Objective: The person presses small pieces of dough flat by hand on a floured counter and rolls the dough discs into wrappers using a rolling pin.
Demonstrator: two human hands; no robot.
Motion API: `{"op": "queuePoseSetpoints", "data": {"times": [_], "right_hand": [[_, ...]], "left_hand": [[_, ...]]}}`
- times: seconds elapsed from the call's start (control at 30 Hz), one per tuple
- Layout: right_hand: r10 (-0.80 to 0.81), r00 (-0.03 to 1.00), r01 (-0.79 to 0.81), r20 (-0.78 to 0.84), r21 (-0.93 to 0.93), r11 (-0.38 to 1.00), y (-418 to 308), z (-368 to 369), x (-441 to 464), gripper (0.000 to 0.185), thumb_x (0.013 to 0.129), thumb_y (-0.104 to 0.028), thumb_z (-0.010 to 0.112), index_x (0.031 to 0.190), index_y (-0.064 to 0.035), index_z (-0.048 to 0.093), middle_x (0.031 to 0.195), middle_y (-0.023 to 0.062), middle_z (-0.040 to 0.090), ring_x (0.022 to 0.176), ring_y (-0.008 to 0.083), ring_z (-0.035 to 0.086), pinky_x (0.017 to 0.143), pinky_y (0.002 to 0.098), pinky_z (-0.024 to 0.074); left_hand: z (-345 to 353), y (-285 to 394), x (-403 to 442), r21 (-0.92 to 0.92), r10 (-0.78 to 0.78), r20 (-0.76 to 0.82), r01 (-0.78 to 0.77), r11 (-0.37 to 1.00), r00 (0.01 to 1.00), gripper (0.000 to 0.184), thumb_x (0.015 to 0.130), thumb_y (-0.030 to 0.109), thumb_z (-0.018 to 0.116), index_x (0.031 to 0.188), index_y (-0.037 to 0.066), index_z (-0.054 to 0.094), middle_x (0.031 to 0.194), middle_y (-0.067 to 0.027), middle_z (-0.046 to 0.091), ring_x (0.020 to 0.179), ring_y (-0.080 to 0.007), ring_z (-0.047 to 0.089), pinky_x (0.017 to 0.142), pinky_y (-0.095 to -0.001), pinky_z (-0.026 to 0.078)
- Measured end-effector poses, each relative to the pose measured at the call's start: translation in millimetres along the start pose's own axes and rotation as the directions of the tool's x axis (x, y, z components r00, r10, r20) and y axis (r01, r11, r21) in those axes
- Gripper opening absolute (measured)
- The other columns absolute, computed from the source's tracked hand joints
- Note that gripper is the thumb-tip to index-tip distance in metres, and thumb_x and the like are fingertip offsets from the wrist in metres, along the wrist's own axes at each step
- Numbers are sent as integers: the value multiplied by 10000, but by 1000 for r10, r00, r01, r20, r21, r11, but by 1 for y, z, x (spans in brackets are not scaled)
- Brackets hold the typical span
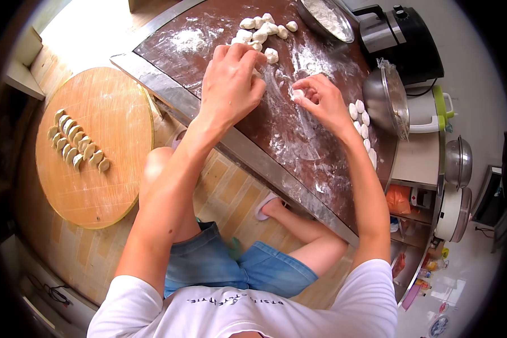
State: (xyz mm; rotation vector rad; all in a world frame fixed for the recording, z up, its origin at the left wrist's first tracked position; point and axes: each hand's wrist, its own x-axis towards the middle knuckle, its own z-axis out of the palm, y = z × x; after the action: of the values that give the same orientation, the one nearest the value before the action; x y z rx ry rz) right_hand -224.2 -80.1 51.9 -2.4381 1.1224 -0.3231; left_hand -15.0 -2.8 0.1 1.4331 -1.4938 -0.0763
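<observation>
A floury brown table point(298, 152) lies under both hands. My left hand point(229, 84) has its fingers curled, beside a pile of small dough pieces point(259, 35). A pale bit, apparently dough, shows between its thumb and fingers, mostly hidden. Between the thumb and fingertips of my right hand point(323, 100) is pinched a small floured dough piece point(298, 94). One loose dough lump point(271, 55) sits just beyond my left fingertips. White oval dough pieces point(365, 118) line the table to the right of my right hand.
On my left stands a round wooden board point(118, 124) bearing two rows of shaped dough pieces point(73, 135). A metal bowl of flour point(327, 19), a plastic-covered metal bowl point(386, 96) and a black appliance point(403, 48) stand along the table's far right. Shelves point(414, 219) sit beyond.
</observation>
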Motion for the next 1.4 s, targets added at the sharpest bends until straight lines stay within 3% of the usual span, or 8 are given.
{"op": "queuePoseSetpoints", "data": {"times": [0.27,0.37,0.47,0.57,0.7,0.8,1.1,1.4], "right_hand": [[25,984,-35,-179,-51,998,49,3,64,241,765,-195,720,932,-30,667,881,112,639,750,204,627,714,307,502],[-14,999,9,-51,-102,995,20,3,40,226,763,-171,719,916,-23,643,898,108,633,763,199,622,727,313,499],[157,986,-158,61,17,987,8,-6,-9,247,744,-149,725,908,-24,590,950,110,619,803,213,607,763,325,483],[172,966,-44,-191,538,842,38,4,-39,284,720,-135,738,898,-39,539,989,107,601,842,206,590,784,322,469],[-1,978,-23,-207,-113,993,60,-6,-60,337,726,-158,756,951,-49,530,1012,95,593,881,163,578,787,280,459],[285,947,-282,-147,37,959,20,-11,-55,346,732,-182,758,990,-33,582,942,86,613,814,160,589,736,285,475],[208,922,-210,-327,30,977,77,-7,33,247,757,-218,729,899,-34,643,802,69,640,694,162,602,682,305,493],[231,973,-231,0,-19,973,2,-9,-100,292,749,-178,735,931,-32,559,906,65,579,856,176,549,788,299,445]], "left_hand": [[2,-4,4,-13,26,-151,-28,1000,988,218,705,35,572,911,56,640,1013,-112,592,950,-313,523,840,-394,460],[3,-5,3,-31,22,-144,-27,999,989,211,707,37,576,909,57,638,1016,-112,592,949,-318,524,838,-397,462],[2,-6,2,-18,39,-150,-43,999,988,207,711,38,573,907,57,636,1016,-113,591,946,-320,525,833,-399,465],[0,-2,0,-44,15,-99,-19,999,995,211,740,48,570,940,65,636,1053,-96,591,988,-312,522,868,-399,448],[0,-3,0,-38,25,-113,-29,999,993,213,741,56,567,940,64,642,1059,-102,601,990,-318,530,862,-400,454],[0,-2,0,-38,21,-122,-25,999,992,211,730,59,569,926,61,645,1044,-112,608,968,-328,538,837,-405,466],[2,-3,2,-33,17,-115,-21,999,993,206,738,60,579,936,66,635,1039,-98,591,967,-310,527,828,-396,466],[1,-3,-2,-49,44,-94,-49,998,995,193,795,78,587,981,69,639,1077,-75,592,985,-281,533,873,-375,430]]}}
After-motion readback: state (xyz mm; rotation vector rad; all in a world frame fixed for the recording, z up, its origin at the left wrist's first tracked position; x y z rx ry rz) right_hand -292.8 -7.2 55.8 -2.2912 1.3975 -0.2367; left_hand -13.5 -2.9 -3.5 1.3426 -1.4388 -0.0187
